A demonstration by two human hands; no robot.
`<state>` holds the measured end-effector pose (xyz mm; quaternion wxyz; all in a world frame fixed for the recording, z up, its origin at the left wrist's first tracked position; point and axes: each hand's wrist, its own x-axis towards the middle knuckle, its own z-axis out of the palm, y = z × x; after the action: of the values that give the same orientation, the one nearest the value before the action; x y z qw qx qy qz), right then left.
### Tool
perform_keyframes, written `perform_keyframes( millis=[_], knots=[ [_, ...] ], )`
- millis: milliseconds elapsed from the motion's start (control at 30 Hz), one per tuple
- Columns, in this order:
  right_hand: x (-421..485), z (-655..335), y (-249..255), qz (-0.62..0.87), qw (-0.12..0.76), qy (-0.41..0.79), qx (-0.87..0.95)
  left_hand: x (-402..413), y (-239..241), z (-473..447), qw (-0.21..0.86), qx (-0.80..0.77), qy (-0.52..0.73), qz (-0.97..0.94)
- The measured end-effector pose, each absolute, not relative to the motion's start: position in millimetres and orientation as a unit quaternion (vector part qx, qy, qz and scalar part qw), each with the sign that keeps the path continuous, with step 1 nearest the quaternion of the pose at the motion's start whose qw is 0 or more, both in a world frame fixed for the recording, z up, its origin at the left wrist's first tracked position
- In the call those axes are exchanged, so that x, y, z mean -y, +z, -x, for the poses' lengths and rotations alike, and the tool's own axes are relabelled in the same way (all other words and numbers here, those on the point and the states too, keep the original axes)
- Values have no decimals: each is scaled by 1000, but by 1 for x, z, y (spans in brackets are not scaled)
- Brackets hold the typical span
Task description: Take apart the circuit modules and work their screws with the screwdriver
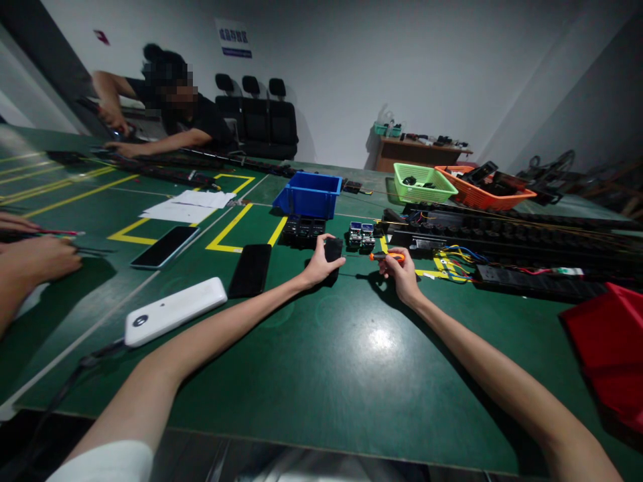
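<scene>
My left hand (pixel 318 265) is closed around a small black block-shaped part (pixel 333 251), held just above the green table (pixel 351 375). My right hand (pixel 399 270) grips an orange-handled screwdriver (pixel 386 256), whose tip points left toward the black part. Just beyond my hands lie a cluster of black modules (pixel 302 229) and two small blue-and-white modules (pixel 362 234).
A blue bin (pixel 309 194), a green basket (pixel 422 182) and an orange basket (pixel 482 189) stand further back. Long black power strips with coloured wires (pixel 502 237) lie at right, a red bin (pixel 610 348) at the right edge. Two phones (pixel 165 246), (pixel 250 269) and a white power bank (pixel 175 310) lie at left. Another person's hand (pixel 35 258) is at the left; a seated person (pixel 171 114) works at the far end.
</scene>
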<state>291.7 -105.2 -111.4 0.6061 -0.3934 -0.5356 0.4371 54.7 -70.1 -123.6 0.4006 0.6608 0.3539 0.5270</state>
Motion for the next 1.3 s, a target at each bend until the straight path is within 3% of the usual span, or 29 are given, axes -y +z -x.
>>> perform_keyframes(
  millis=[1300],
  knots=[
    [105,-291,-110,401,598,428,546,71,-122,-55,377,-348,529,-676]
  ],
)
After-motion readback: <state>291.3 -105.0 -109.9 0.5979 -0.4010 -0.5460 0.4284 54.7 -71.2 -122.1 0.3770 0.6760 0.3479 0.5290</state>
